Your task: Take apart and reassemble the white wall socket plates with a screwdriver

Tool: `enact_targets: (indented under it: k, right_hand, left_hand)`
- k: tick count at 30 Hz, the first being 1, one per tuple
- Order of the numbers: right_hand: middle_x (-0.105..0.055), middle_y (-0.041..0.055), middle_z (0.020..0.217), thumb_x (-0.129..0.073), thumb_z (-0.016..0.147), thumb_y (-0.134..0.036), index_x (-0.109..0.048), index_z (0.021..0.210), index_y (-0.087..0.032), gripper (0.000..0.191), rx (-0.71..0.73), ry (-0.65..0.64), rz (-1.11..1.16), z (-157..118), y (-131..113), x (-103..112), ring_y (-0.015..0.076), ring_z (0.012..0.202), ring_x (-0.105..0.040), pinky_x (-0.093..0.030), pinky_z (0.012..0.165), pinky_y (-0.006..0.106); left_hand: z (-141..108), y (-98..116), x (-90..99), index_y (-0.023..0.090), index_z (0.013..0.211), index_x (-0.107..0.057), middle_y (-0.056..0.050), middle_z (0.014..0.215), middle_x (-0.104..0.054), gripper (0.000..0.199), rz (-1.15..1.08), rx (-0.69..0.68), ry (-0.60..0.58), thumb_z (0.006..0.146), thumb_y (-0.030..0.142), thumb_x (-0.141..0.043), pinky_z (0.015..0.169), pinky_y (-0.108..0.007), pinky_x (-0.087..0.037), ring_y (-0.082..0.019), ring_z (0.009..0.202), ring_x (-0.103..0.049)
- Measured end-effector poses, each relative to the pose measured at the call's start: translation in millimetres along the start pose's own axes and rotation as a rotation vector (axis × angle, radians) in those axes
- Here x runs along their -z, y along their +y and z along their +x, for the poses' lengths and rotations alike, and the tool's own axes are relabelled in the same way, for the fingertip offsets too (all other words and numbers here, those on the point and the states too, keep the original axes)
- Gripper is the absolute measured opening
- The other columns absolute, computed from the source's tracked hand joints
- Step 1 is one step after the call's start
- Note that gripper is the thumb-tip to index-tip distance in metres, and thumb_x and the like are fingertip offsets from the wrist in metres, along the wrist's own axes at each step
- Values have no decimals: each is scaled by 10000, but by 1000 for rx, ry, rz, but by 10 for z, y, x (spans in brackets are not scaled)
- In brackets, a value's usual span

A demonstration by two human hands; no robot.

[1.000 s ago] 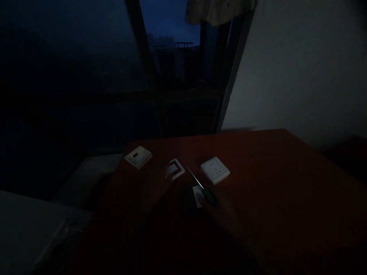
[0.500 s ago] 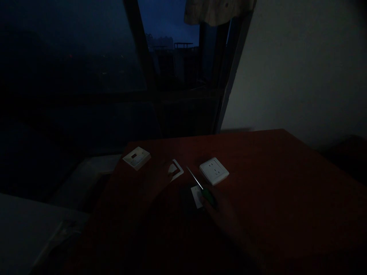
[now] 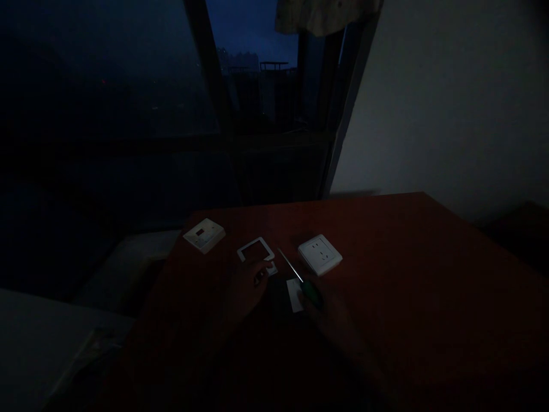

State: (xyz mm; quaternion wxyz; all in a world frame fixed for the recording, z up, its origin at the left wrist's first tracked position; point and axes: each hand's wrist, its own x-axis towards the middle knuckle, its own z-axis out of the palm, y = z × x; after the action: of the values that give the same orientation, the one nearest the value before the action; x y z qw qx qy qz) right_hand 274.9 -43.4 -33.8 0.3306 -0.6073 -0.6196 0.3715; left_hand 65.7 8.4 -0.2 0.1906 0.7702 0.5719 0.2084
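My right hand is wrapped round a screwdriver with a green handle; its metal shaft points up and left. In my left hand a small white piece is pinched between the fingers, partly hidden by them. Just beyond that hand lies a white square frame with an open middle. A white wall socket with several slots lies past the screwdriver. Between my hands is a flat white piece on a dark patch too dim to make out.
A white socket back box with a small rectangular opening sits at the table's far left corner. The reddish-brown table stands against a window and a pale wall. The light is very dim.
My left hand has moved right and toward me from the white frame, carrying the small white piece out of it. The right hand and screwdriver stay almost in place.
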Motion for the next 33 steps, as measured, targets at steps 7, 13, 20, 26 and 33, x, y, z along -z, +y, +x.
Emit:
enact_targets:
  k: [7,13,20,26,33]
  right_hand:
    - [-684,87,1129,-519,849,-331,-585,1229,-207,406,-9,-1,25,-10,22,-11,230,973,-655,-515,849,350]
    - [-691,92,1123,-516,850,-334,-588,1233,-198,413,-11,-2,20,-9,2,-6,236,967,-661,-518,848,364]
    - [-681,98,1139,-499,863,-339,-571,1251,-188,423,4,-16,-18,-6,11,-10,235,989,-654,-510,863,361]
    - [-685,93,1132,-507,862,-329,-584,1223,-186,396,24,-4,-4,-4,7,-17,227,983,-656,-512,856,339]
    - [-686,91,1135,-506,865,-339,-584,1232,-195,402,8,-10,7,-11,8,-11,235,968,-662,-526,836,355]
  left_hand:
    - [-77,-112,-35,226,1241,-550,-80,1318,-522,371,236,-105,-87,874,188,-514,962,-383,-455,-252,1152,-537]
    - [-69,-14,-41,213,1256,-546,-108,1251,-581,379,438,-66,-177,893,143,-460,899,-407,-478,-284,1096,-567]
    - [-37,125,-23,208,1239,-564,-134,1207,-616,417,563,-38,-249,858,74,-459,777,-421,-514,-318,1008,-623]
    - [-93,-6,-7,271,1212,-586,-70,1194,-651,386,316,-54,-198,887,110,-453,840,-378,-496,-253,1013,-643]
    - [-200,34,0,259,1049,-639,-23,1025,-712,227,-203,220,-31,848,328,-561,825,-341,-514,-222,934,-667]
